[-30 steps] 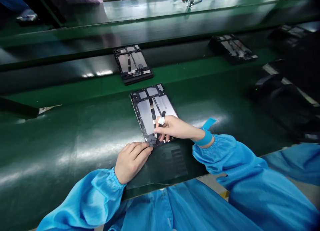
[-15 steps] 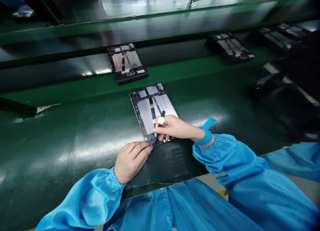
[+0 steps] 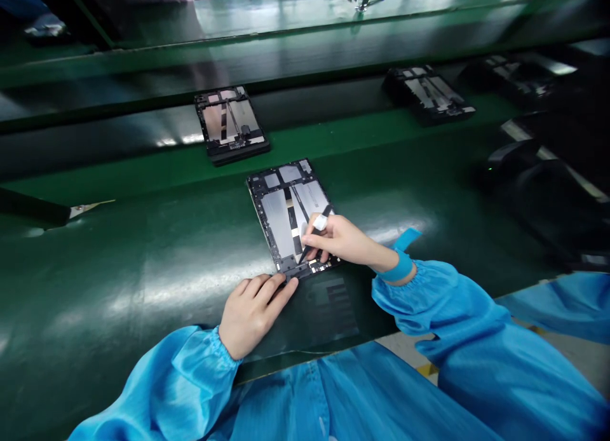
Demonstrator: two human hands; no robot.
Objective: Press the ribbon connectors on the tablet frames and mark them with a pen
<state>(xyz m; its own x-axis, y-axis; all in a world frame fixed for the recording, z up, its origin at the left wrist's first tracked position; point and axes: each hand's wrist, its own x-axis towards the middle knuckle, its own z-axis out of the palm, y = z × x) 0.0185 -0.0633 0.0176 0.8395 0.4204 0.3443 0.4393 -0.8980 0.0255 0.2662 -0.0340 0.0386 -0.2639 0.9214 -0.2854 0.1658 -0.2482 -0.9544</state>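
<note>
An opened tablet (image 3: 281, 203) lies back-up on the green bench, its silver shields and black flat cable showing. My right hand (image 3: 340, 241) is closed around a thin black tool (image 3: 314, 234) like a pen, its tip resting on the tablet's lower middle. A white wrap sits on the index finger. My left hand (image 3: 252, 311) rests at the tablet's near edge, fingers stretched flat and pressing on the lower left corner, holding nothing. Both arms wear blue sleeves.
Behind the bench runs a dark conveyor belt (image 3: 143, 142) carrying a second opened tablet (image 3: 230, 124) and a third (image 3: 429, 94) at the right, with more beyond. Dark equipment (image 3: 538, 174) stands at the right. A black strip (image 3: 28, 207) lies at the left edge.
My right hand has tilted the tool and shifted slightly right on the tablet. My left fingers have slid a little right along the near edge. The tablets on the belt have moved left.
</note>
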